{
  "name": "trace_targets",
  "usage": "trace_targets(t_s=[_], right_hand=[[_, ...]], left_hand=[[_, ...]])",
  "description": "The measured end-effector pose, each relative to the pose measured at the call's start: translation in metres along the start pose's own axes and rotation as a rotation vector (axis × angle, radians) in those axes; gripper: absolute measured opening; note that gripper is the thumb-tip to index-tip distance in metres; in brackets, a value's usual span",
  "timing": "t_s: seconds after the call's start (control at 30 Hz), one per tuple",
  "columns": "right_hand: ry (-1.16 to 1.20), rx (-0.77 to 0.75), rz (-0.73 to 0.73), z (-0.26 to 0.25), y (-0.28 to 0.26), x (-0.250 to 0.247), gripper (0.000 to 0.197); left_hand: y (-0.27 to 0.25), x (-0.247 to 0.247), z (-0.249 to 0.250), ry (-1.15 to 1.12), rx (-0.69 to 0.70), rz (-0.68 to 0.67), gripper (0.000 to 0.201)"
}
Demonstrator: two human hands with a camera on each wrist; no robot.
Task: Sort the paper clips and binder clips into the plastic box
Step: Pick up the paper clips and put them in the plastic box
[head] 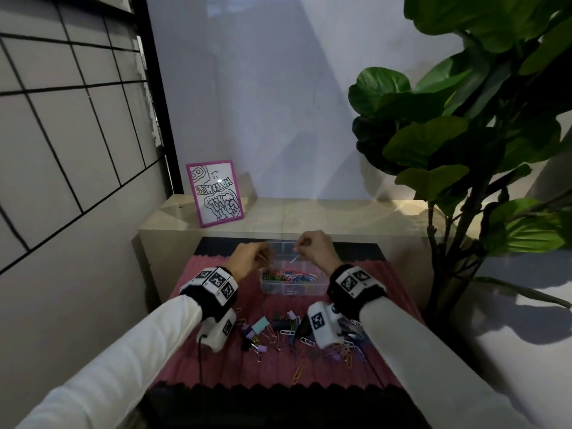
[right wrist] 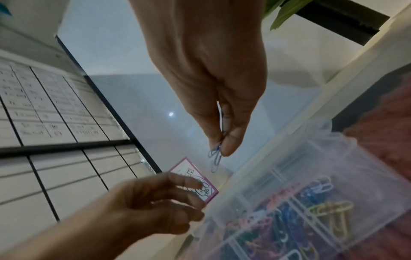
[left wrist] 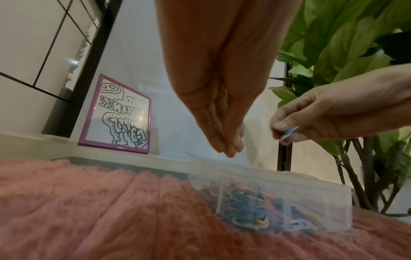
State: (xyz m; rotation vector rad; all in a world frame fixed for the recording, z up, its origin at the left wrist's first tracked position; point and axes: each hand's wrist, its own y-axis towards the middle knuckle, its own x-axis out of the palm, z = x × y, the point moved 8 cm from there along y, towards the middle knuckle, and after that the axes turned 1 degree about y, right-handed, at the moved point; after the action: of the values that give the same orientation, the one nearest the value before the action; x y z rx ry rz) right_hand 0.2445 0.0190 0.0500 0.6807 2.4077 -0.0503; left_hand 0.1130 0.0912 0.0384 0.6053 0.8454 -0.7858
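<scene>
Paper clips [right wrist: 215,156], blue: your right hand [head: 315,247] pinches them above the plastic box [head: 294,289]; your left hand [head: 247,258] hovers beside, grip loose, nothing visibly held.

Box contents [left wrist: 255,209] blurred; left fingertip grasp unclear.

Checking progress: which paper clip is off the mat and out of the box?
The blue paper clip pinched in the right hand; the others lie in the plastic box or on the mat.

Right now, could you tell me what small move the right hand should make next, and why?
Probably lower and release: the right hand pinches blue wire paper clips above the clear plastic compartment box, which already holds sorted clips, blue ones among them.
</scene>
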Motion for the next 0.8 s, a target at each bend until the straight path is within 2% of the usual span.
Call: trace_targets(t_s=[0.1, 0.23, 0.3, 0.37, 0.4, 0.5, 0.53, 0.6, 0.7, 0.8], right_hand=[[-0.281, -0.062, -0.131, -0.004, -0.006, 0.016, 0.013], [-0.497, -0.203, -0.202, -0.011, -0.044, 0.018, 0.015], [-0.601, -0.189, -0.38, -0.005, -0.069, 0.031, 0.017], [-0.668, -0.135, -0.563, 0.009, -0.091, 0.05, 0.043], [-0.7, -0.111, -0.607, 0.015, -0.097, 0.057, 0.057], [-0.774, -0.079, -0.583, 0.025, -0.1, 0.068, 0.081], [-0.759, -0.069, -0.576, 0.026, -0.099, 0.069, 0.081], [-0.691, -0.046, -0.58, 0.029, -0.095, 0.069, 0.065], [-0.655, -0.004, -0.583, 0.036, -0.089, 0.065, 0.042], [-0.599, -0.012, -0.575, 0.037, -0.085, 0.063, 0.027]], left_hand=[[-0.019, -0.006, 0.007, 0.054, 0.023, -0.018, 0.027], [-0.068, 0.02, 0.017, 0.105, 0.149, -0.337, 0.019], [-0.089, 0.036, 0.021, 0.11, 0.23, -0.454, 0.019], [-0.097, 0.046, 0.02, 0.183, 0.267, -0.468, 0.017], [-0.097, 0.047, 0.02, 0.237, 0.266, -0.45, 0.017], [-0.095, 0.042, 0.017, 0.416, 0.228, -0.401, 0.019], [-0.094, 0.041, 0.013, 0.48, 0.203, -0.411, 0.024], [-0.094, 0.041, 0.003, 0.595, 0.143, -0.454, 0.036], [-0.097, 0.04, 0.002, 0.614, 0.132, -0.424, 0.047], [-0.1, 0.038, 0.02, 0.438, 0.234, -0.303, 0.034]])
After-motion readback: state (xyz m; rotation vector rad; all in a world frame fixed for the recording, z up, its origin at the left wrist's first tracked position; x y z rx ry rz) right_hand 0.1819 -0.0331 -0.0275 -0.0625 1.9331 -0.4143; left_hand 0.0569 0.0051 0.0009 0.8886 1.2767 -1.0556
